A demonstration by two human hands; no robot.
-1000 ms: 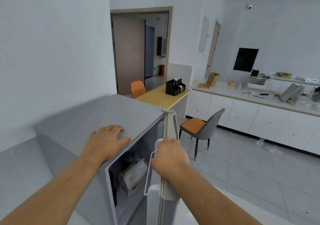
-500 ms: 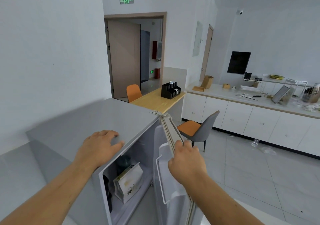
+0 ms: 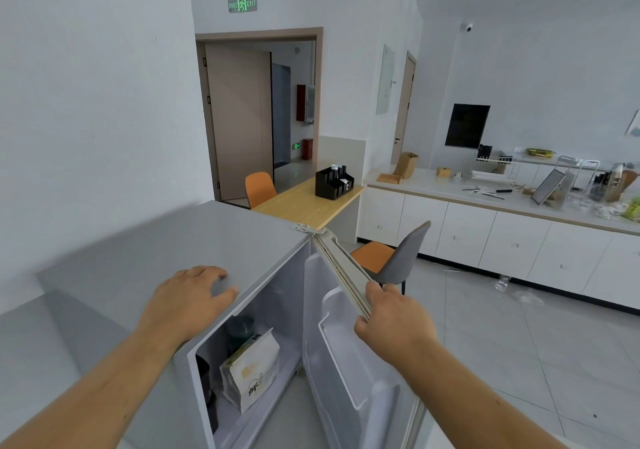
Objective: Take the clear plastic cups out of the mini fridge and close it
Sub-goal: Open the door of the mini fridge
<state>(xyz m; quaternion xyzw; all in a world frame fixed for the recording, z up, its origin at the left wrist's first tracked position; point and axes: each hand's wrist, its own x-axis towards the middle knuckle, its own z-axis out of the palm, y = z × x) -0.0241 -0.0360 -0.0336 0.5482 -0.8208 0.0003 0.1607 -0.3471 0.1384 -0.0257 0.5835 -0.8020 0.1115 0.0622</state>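
The step in hand is opening the fridge: the pale grey mini fridge [image 3: 145,258] fills the lower left of the head view, and its white-lined door [image 3: 349,344], hinged at the cabinet's far right corner, stands swung out toward 5 o'clock. The right hand [image 3: 391,324] is curled closed over the door's top edge by the beige rubber seal, thumb on the inner side and fingers wrapped over the outer face. The left hand [image 3: 188,298] lies flat and spread, palm down, on the fridge's top near its front edge, holding nothing and apparently steadying the cabinet. Inside, at about 6 o'clock, a white and tan paper pouch [image 3: 251,372] stands upright, with a dark round-topped container [image 3: 242,327] behind it and another dark shape at the left wall. The clear plastic cups cannot be made out from this angle; if they are inside, they are hidden in the shaded part of the cabinet. The next move, as I judge it, calls for the door to go wider and the head to drop so that the shelves can be searched, then for one hand to reach in. As for writing, the green sign [image 3: 242,3] above the doorway at 12 o'clock reads EXIT beside a running figure; the pouch carries dark printed characters too small to read.
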